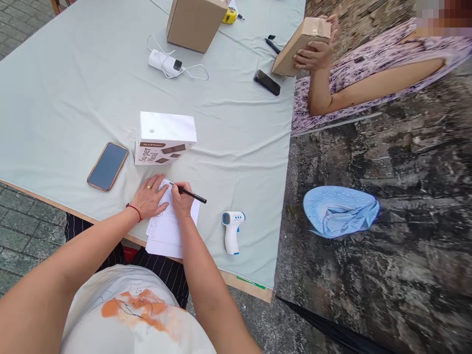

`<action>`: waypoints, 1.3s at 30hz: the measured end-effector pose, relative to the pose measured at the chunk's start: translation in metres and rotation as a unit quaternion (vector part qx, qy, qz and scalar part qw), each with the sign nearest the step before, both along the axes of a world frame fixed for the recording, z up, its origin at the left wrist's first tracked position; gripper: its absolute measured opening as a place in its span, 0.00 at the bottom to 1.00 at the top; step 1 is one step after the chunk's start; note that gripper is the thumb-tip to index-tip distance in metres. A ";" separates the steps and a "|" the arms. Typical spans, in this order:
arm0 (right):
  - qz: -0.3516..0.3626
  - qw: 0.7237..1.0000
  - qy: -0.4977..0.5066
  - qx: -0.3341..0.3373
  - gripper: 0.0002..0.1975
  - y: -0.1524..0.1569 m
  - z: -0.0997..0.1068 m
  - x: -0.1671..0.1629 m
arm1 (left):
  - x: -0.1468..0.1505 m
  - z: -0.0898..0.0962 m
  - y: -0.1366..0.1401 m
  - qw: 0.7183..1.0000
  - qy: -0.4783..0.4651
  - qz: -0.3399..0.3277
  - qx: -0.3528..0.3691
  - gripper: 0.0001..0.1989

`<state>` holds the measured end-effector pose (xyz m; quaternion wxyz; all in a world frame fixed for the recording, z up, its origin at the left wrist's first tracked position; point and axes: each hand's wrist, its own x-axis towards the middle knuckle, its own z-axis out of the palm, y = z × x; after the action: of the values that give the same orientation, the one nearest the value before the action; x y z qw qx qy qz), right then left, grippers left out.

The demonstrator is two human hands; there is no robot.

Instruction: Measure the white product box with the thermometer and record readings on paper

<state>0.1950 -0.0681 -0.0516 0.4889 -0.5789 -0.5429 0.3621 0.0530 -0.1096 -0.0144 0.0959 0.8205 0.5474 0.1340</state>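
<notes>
My right hand (181,200) is closed around a black pen (195,196), its tip near the top of a small stack of white paper (165,238). Flat on the left edge of the paper lies my left hand (149,195), fingers spread and holding nothing. Just beyond both hands stands a white box (167,128) with "Super Meal" printed on its front. A phone (107,166) with a dark screen rests left of my left hand. To the right of my right arm, a white and blue infrared thermometer (232,231) lies on the cloth.
Across the pale tablecloth (236,137) lie a white device with a cable (164,61), a cardboard box (195,22), a yellow tape measure (230,15) and a black case (267,82). Another person's hands (315,54) hold a carton (300,44). A blue hat (341,211) is beyond the right edge.
</notes>
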 end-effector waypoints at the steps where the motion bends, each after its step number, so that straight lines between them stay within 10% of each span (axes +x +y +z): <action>1: 0.000 1.000 0.001 -0.001 0.07 0.000 0.000 0.000 | 0.000 0.000 0.000 1.000 -0.002 -0.002 0.000 0.28; 39: -0.005 1.000 -0.006 -0.005 0.06 0.000 -0.001 0.000 | 0.001 0.004 0.003 0.999 0.028 -0.019 -0.006 0.28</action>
<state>0.1953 -0.0677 -0.0529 0.4844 -0.5860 -0.5412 0.3593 0.0535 -0.1071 -0.0106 0.0878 0.8336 0.5349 0.1063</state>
